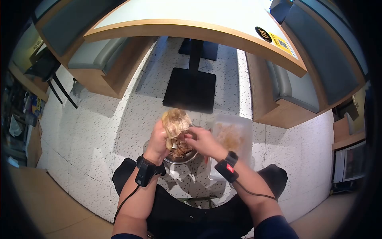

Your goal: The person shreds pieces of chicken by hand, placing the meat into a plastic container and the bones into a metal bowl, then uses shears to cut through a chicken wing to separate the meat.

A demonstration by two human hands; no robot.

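Here, from largest to smallest:

- one table [167,18] at twelve o'clock; a round black sticker [263,34] and a yellow label [281,43] sit at its edge toward one o'clock; the print is too small to read;
- two cushioned benches, one [93,55] at ten o'clock, one [286,85] at three o'clock;
- one clear plastic tub [235,135] on the floor, just right of the hands;
- one metal bowl [181,156] under the hands;
- one crumpled brown bundle [175,123] at centre, above the bowl;
- left hand [158,141], fingers curled round the bundle;
- right hand [201,140], fingertips pinching the bundle's lower part;
- two black wrist bands, left [145,169] and right [227,164].
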